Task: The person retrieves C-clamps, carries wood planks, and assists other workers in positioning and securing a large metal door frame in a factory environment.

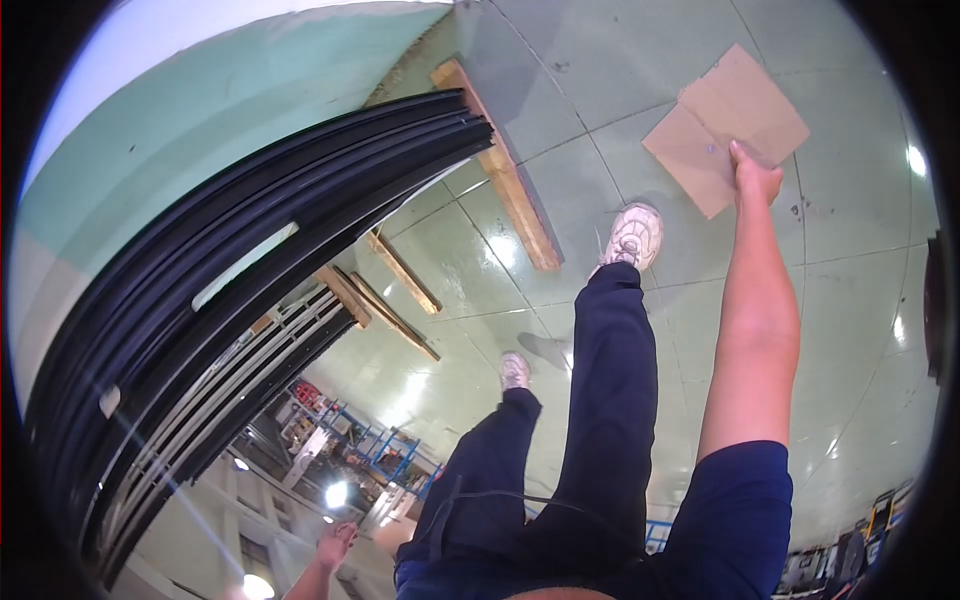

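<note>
Head-worn view, steeply down, floorward

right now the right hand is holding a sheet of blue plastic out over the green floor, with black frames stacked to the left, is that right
Not quite: the sheet is brown cardboard, not blue plastic. The head view shows the right hand pinching its edge out over the green floor, with the black frames stacked to the left.

Flat brown cardboard sheet (722, 125), notched corner, held by one edge above green floor, tilted diagonally.
</note>
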A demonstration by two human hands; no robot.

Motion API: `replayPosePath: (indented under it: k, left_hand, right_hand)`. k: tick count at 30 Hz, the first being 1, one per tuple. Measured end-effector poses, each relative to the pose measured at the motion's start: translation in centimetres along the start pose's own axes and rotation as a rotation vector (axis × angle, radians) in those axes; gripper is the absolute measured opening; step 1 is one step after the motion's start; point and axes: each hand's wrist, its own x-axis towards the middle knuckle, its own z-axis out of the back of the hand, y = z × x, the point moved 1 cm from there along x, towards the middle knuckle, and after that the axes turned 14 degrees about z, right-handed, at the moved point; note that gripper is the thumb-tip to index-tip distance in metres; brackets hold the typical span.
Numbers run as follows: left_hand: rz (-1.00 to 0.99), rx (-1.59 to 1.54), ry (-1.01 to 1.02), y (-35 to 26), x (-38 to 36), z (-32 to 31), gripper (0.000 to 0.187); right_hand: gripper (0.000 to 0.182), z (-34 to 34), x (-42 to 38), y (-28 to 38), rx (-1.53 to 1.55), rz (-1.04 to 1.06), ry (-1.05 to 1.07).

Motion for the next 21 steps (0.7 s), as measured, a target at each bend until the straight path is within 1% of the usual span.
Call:
replayPosePath:
  k: [1, 3, 4, 5, 6, 7, 9, 10, 11, 12, 13, 14, 15, 16, 17, 18, 19, 20, 21]
  left_hand:
    - [-0.005, -0.009, 0.011, 0.8, 1.4, -0.8, 0.048]
    - [-0.126, -0.108, 0.104, 0.9, 3.6, -2.3, 0.046]
    - [-0.118, -0.103, 0.123, 0.3, 4.2, -3.2, 0.043]
    - [-0.201, -0.130, 0.174, -0.4, 4.8, -4.0, 0.043]
    - [-0.262, -0.176, 0.223, -0.9, 5.9, -4.9, 0.044]
    - [-0.325, -0.231, 0.274, -1.3, 6.7, -6.2, 0.044]
    - [-0.460, -0.291, 0.290, -4.0, 4.6, -8.8, 0.042]
    - [-0.577, -0.286, 0.329, -5.0, 4.3, -10.2, 0.043]
    - [-0.687, -0.298, 0.362, -5.6, 3.9, -11.8, 0.043]
    - [-0.806, -0.311, 0.434, -6.2, 2.8, -13.1, 0.049]
    - [-0.860, -0.349, 0.466, -5.7, 2.2, -14.5, 0.049]
    - [-0.937, -0.398, 0.494, -5.7, 1.3, -16.0, 0.051]
    - [-1.018, -0.459, 0.529, -5.6, -0.1, -17.3, 0.054]
    - [-1.022, -0.470, 0.552, -4.7, -1.2, -17.9, 0.058]
    - [-1.111, -0.534, 0.603, -3.3, -3.0, -17.9, 0.058]
    - [-1.095, -0.580, 0.697, -1.2, -4.6, -17.5, 0.057]
    - [-1.073, -0.612, 0.783, 0.6, -5.7, -17.0, 0.056]
    - [-1.142, -0.655, 0.808, 2.2, -6.5, -16.5, 0.056]
    - [-1.211, -0.700, 0.965, 4.0, -6.9, -16.0, 0.056]
  right_hand:
    - [0.083, -0.4, -0.3, -1.7, 0.142, 0.068, 0.039]
    - [0.069, 0.9, -3.5, -1.9, 0.376, 0.104, 0.025]
    - [0.062, 2.5, -5.3, -1.7, 0.385, 0.186, 0.053]
    - [0.053, 4.4, -7.8, -1.1, 0.236, 0.255, 0.035]
    - [0.048, 6.6, -10.6, -0.5, 0.271, 0.315, 0.048]
    - [0.045, 9.0, -13.2, -0.4, 0.274, 0.396, 0.093]
    - [0.044, 14.6, -19.6, 0.6, 0.310, 0.427, 0.106]
    - [0.043, 17.2, -22.4, 0.5, 0.373, 0.445, 0.140]
    - [0.043, 21.0, -26.1, 1.2, 0.453, 0.464, 0.197]
    - [0.045, 24.0, -29.3, 1.0, 0.509, 0.483, 0.282]
    - [0.047, 26.5, -32.0, 0.7, 0.564, 0.519, 0.367]
    - [0.047, 27.9, -34.2, -0.8, 0.592, 0.627, 0.414]
    - [0.052, 31.0, -37.5, -0.9, 0.616, 0.700, 0.531]
    - [0.055, 33.8, -41.2, -1.1, 0.685, 0.739, 0.624]
    - [0.055, 37.0, -44.7, -1.4, 0.547, 0.777, 0.724]
    - [0.054, 43.6, -51.6, 1.0, 0.562, 0.587, 0.803]
    - [0.051, 44.6, -54.0, -0.5, 0.703, 0.654, 0.958]
    - [0.047, 46.3, -56.9, -1.2, 0.762, 0.752, 1.046]
    - [0.036, 48.1, -59.6, -1.5, 0.681, 0.741, 1.058]
